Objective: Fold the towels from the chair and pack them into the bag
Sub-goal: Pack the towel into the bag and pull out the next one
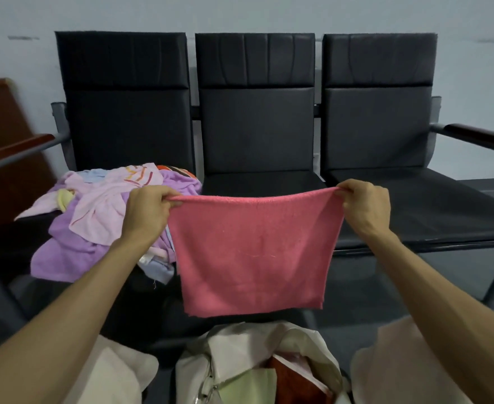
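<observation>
A pink towel [253, 252] hangs stretched in the air in front of the middle seat. My left hand [148, 209] pinches its top left corner and my right hand [363, 207] pinches its top right corner. The towel looks doubled, with its lower edge hanging free. A heap of loose towels [94, 220], purple, pale pink and light blue, lies on the left seat. Below the pink towel an open white bag [269, 342] stands on the floor, with a light green cloth [248, 386] and a dark red cloth [295, 380] inside.
A row of three black padded chairs [257, 132] stands against a pale wall, with armrests at both ends. The middle and right seats carry nothing. A brown wooden panel [1, 135] leans at far left. My pale trouser legs [397, 365] flank the bag.
</observation>
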